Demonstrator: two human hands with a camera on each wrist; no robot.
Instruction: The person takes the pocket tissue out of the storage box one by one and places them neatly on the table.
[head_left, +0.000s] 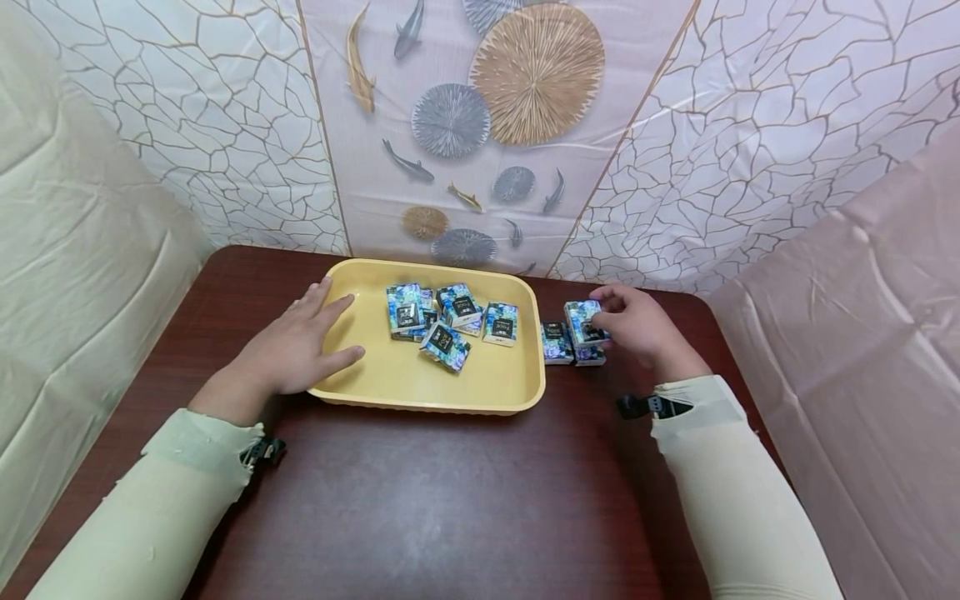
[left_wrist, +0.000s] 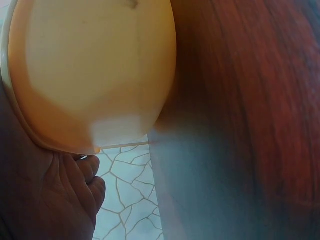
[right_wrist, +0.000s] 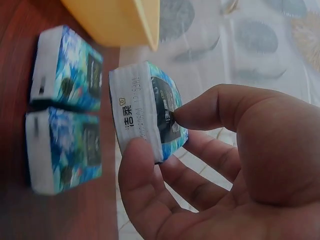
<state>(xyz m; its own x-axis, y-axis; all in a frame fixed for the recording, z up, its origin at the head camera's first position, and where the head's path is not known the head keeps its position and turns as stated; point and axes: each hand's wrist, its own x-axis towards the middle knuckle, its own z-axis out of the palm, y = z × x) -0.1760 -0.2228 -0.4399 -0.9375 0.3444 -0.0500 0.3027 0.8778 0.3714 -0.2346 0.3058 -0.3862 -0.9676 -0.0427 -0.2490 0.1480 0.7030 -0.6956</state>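
My right hand pinches a small tissue pack with a blue floral wrapper and black label, thumb on its face. It is raised above two similar tissue packs that lie side by side on the table, just right of a yellow tray. At the tray's left end, my left hand rests over the rim with fingers spread and thumb reaching inside. The left wrist view shows that hand against the tray's edge. Several tissue packs lie loosely inside the tray, some overlapping.
The tray stands toward the back of a dark reddish wooden table. A patterned cloth backdrop rises behind the table's far edge. Draped cloth hangs on the right side and more on the left.
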